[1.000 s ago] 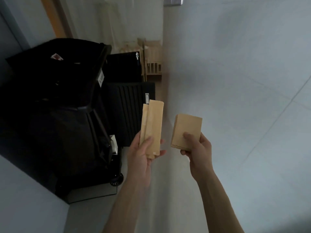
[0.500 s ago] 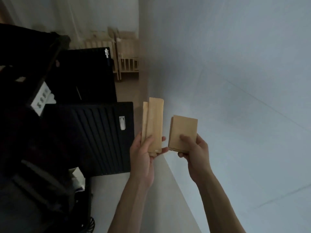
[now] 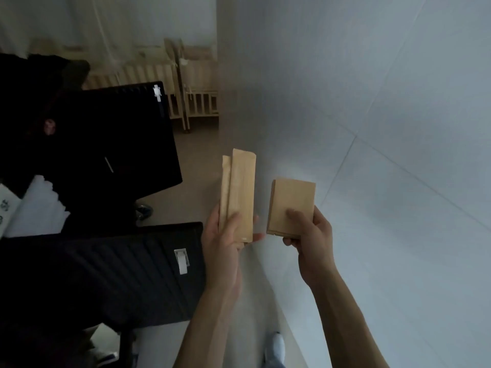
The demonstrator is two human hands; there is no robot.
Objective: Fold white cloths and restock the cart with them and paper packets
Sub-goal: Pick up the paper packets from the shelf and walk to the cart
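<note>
Packets first: my left hand (image 3: pixel 225 243) grips two long paper packets (image 3: pixel 239 195) by their near ends, thumb laid across the front, fingers curled behind, the pair standing upright and slightly fanned. My right hand (image 3: pixel 308 235) grips a short stack of packets (image 3: pixel 291 205), thumb pressed on its face, fingers wrapped under the near edge. The two bundles sit just beside each other, not touching, both held in the air in front of me.

What's changed over the last second: the grip on each side is the same, but the view has swung. The big black cart body that filled the left has slid out of sight, and now I've got a ribbed black panel (image 3: pixel 106 274) with a white latch (image 3: pixel 181 260) close on the near left, another black panel (image 3: pixel 114 139) further off, and something white (image 3: pixel 39 208) between them, too dim to name. So I read this as turning along the cart, hunting the compartment for these packets.

Far away, wooden cribs (image 3: pixel 191 83) stand against the wall. A pale wall (image 3: pixel 372 102) runs down the right. My shoe (image 3: pixel 276 346) shows on the floor near the bottom.

Nothing stocked yet; both bundles still need a slot.
</note>
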